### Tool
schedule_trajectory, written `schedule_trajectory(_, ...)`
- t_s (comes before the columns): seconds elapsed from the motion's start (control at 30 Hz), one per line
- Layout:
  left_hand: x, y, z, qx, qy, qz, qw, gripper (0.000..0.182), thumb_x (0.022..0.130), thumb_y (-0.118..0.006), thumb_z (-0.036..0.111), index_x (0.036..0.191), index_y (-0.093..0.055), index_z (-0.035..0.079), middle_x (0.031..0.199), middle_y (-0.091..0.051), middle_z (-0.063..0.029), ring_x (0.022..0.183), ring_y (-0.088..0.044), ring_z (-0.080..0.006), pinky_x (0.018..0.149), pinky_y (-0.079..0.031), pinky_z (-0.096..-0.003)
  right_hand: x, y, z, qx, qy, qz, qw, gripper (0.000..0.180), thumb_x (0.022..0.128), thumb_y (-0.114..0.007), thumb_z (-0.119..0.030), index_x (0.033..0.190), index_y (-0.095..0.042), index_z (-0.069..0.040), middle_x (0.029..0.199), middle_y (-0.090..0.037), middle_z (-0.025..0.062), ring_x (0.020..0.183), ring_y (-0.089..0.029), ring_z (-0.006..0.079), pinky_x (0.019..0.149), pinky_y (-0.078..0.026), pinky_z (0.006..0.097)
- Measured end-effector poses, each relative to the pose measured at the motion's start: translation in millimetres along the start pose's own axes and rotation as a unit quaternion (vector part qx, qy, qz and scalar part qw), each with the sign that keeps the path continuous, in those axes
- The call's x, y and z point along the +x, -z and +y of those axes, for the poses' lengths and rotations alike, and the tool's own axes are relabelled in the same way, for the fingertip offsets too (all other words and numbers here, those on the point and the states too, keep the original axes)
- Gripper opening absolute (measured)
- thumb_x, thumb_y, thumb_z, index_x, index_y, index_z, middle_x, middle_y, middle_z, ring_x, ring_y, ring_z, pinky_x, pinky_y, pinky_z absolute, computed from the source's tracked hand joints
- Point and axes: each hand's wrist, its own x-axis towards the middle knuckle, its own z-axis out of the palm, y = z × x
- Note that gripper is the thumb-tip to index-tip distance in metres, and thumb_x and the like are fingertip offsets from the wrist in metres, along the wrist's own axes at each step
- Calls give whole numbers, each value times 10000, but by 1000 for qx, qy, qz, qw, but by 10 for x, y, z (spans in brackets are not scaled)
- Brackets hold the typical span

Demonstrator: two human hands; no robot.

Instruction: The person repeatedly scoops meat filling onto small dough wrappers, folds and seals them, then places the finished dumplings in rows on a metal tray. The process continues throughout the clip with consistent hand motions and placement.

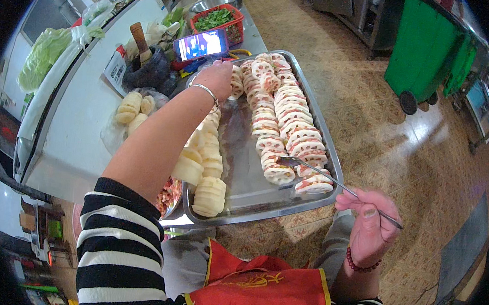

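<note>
A metal tray point(241, 203) lies before me, holding two long rows of lotus root slices point(303, 135) with pink minced filling between them. Along its left side runs a row of pale peeled slices point(208, 196), perhaps potato or lotus root. My left hand point(216, 79) reaches over the tray's far left corner, beside a small group of lotus root slices point(236, 84). Its fingertips are hidden, so whether they grip a slice does not show. My right hand point(373, 221), off the tray's near right corner, grips a long-handled metal spoon point(332, 177); its bowl hovers above the nearer lotus slices.
Left of the tray, a bowl of minced filling point(169, 196) is partly covered by my arm. A plastic bag holds peeled pieces point(129, 107). Beyond stand a mortar point(148, 71), a lit phone point(202, 45) and a red basket of greens point(217, 21). A green wheeled bin point(424, 50) stands right.
</note>
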Motion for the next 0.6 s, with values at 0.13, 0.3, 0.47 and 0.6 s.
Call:
schedule_trajectory(0.13,-30,60,-15,6,2,-20,1000,388,771,-684,177,1096,-538,26,1149,-575,-217,1090,-579,-407,938,-487,-466,-21,-9,3,0,-6,8,1000,261,969,-576,-213,1036,-658,27,895,-698,177,777,-686,234,725,-564,362)
schedule_trajectory(0.3,-413,539,-108,-51,-71,34,996,401,758,-719,261,1061,-640,11,1046,-663,-188,994,-636,-337,882,-512,-405,-30,0,-2,22,5,0,1000,301,976,-555,-227,1045,-647,51,899,-701,185,758,-684,238,714,-564,362)
schedule_trajectory(0.47,-1853,1004,-92,-230,29,97,968,234,818,-679,225,872,-630,3,791,-642,-171,736,-626,-313,684,-499,-397,-54,-3,-24,72,-9,12,997,289,981,-519,-166,1065,-621,91,888,-699,203,737,-687,256,688,-573,375)
schedule_trajectory(0.6,-2724,765,316,-241,219,124,937,497,774,-784,282,1126,-579,-2,963,-649,-170,887,-647,-303,804,-520,-395,-122,-65,-58,97,-41,31,994,254,976,-511,-121,1072,-619,88,898,-694,209,758,-692,272,693,-583,385)
